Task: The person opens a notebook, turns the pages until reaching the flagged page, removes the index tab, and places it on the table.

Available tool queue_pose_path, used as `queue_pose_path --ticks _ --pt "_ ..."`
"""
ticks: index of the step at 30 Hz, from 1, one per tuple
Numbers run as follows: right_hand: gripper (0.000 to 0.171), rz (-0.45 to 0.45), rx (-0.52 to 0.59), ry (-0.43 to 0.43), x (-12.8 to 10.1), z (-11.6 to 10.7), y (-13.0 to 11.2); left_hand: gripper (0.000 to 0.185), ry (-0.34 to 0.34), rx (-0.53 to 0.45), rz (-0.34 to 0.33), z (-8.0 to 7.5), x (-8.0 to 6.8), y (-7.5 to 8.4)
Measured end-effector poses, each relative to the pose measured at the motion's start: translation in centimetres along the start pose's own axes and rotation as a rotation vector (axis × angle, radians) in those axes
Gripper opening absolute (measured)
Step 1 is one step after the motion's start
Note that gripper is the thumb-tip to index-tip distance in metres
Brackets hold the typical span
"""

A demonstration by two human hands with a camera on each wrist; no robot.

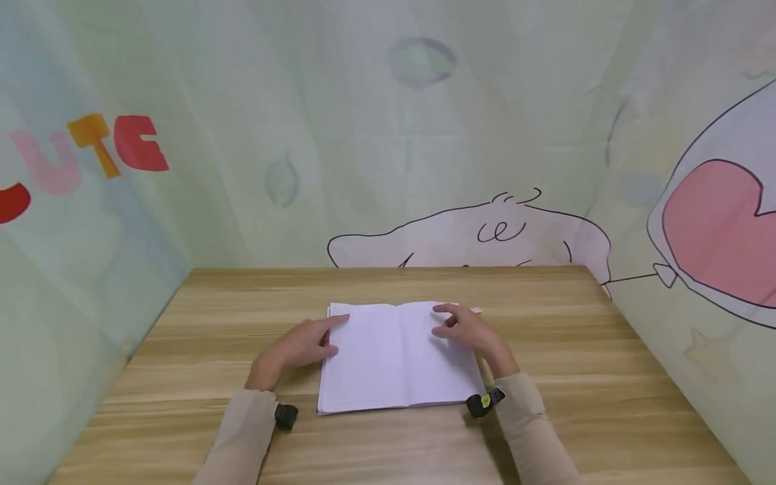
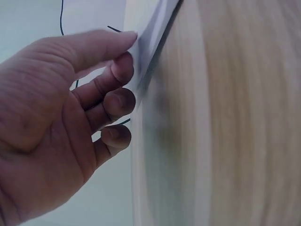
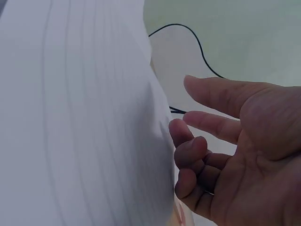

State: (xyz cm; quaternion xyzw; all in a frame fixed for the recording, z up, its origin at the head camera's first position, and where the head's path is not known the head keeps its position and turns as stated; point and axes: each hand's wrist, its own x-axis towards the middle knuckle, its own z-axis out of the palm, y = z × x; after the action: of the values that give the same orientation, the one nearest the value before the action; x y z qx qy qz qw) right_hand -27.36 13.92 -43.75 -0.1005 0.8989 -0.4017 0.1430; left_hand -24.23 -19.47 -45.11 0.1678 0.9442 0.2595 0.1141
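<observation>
An open notebook [image 1: 370, 364] with lined white pages lies flat on the wooden table. At its left edge is my left hand [image 1: 301, 343], index finger and thumb spread apart over the left page's margin. In the left wrist view, that hand's thumb [image 2: 101, 47] reaches the paper edge [image 2: 153, 42], the other fingers loosely bent beside it. My right hand [image 1: 469, 330] is over the upper right part of the right page, thumb and index finger apart. The right wrist view shows its loosely bent fingers [image 3: 190, 150] beside the lined page [image 3: 84, 117], with nothing gripped between them.
Around the notebook spreads the wood-grain table [image 1: 564, 350]. A small pale pink piece [image 1: 475, 310] shows by the notebook's upper right corner. Printed curtains [image 1: 242, 135] surround the table at the back and both sides. Each wrist carries a small black camera [image 1: 285, 416].
</observation>
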Motion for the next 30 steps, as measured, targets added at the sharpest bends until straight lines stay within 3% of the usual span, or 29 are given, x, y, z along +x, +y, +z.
queue_pose_path --ticks 10,19,25,30 --pt "0.073 0.062 -0.034 -0.009 0.2 -0.2 1.4 0.046 -0.007 0.055 0.042 0.2 -0.2 -0.1" --pt "0.094 0.091 -0.078 -0.008 0.2 -0.3 2.2 0.043 -0.013 0.073 0.055 0.0 -0.2 -0.4" --pt "0.088 0.105 -0.119 0.026 0.4 -0.2 2.7 0.043 0.003 0.071 0.074 -0.4 -0.1 -0.2" --pt "0.076 0.121 -0.143 0.039 0.3 0.0 3.0 0.043 -0.023 0.075 0.042 -0.1 0.0 -0.2"
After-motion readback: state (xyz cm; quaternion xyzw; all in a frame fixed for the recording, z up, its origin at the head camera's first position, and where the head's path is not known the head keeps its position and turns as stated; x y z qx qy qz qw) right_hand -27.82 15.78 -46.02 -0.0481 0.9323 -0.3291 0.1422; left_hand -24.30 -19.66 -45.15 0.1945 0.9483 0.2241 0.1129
